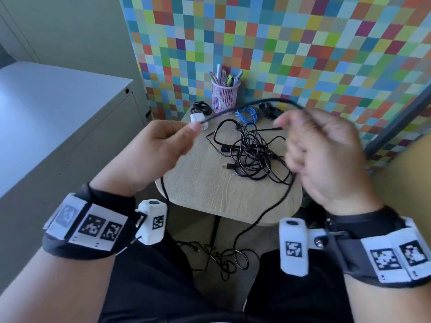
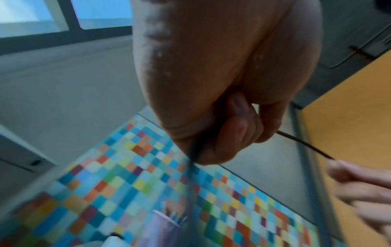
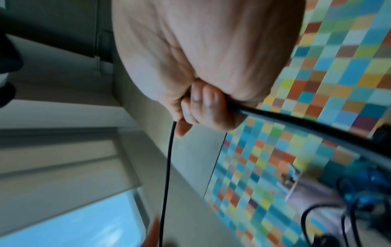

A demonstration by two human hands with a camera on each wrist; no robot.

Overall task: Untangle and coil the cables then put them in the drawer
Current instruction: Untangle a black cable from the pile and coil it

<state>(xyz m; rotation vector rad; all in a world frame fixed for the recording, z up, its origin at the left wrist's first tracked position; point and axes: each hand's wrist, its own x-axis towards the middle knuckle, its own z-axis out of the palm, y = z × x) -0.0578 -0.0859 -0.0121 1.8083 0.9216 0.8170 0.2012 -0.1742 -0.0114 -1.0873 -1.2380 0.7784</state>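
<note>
on the wooden table [image 1: 210,190] a pink cup [image 1: 225,95] holds pens; both hands pinch a black cable [image 1: 245,106].

A small rounded wooden table [image 1: 210,190] has bare surface along its near and left edge, where a hand could come down. Its middle and right are blocked by a loose tangle of black cables [image 1: 253,152]. Along the far edge stand, close together, a coiled black cable [image 1: 201,107], a white power adapter [image 1: 197,119], a pink mesh pen cup [image 1: 225,95], a blue coiled cable [image 1: 247,115] and another black bundle [image 1: 269,109]. A black cable [image 1: 245,106] stretched between both hands spans the air above them. More cable [image 1: 224,257] lies on the floor under the table.
</note>
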